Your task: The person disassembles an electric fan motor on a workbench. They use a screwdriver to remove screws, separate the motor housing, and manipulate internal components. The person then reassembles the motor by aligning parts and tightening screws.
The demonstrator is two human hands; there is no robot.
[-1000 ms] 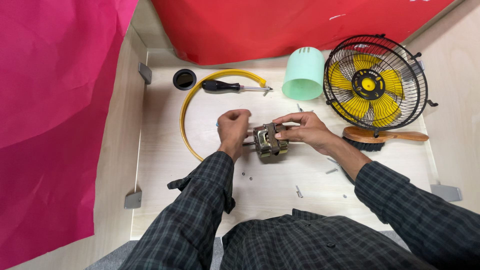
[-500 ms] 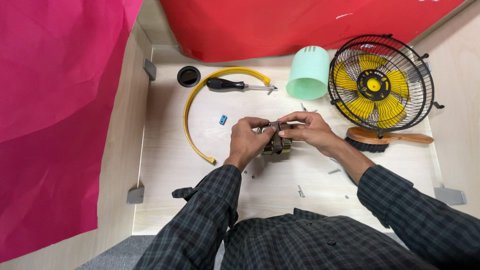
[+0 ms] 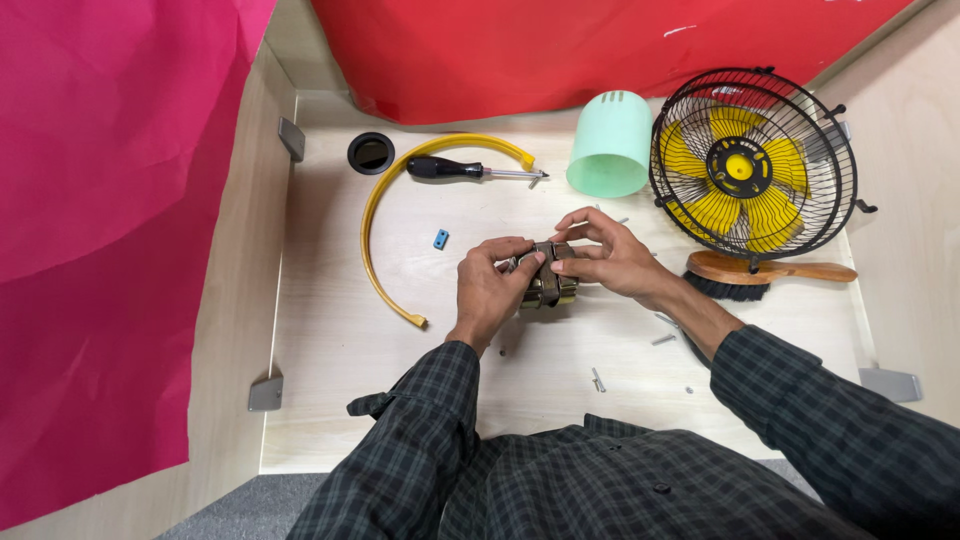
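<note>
Small metal motor block, brass and grey (image 3: 545, 288), sits mid-table between both hands, just above the pale wooden tabletop (image 3: 330, 350). Left hand (image 3: 492, 285) pinches its left side, fingers closed on it. Right hand (image 3: 605, 258) grips top and right side. Mint-green plastic cylinder (image 3: 610, 145) beyond, well apart. Tiny blue plastic block (image 3: 440, 239) left of left hand. No readable labels.

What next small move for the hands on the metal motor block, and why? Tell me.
Probably set the small metal motor block down on the pale wooden tabletop: left hand and right hand both grip it, so neither can fetch the black-handled screwdriver lying beyond.
</note>
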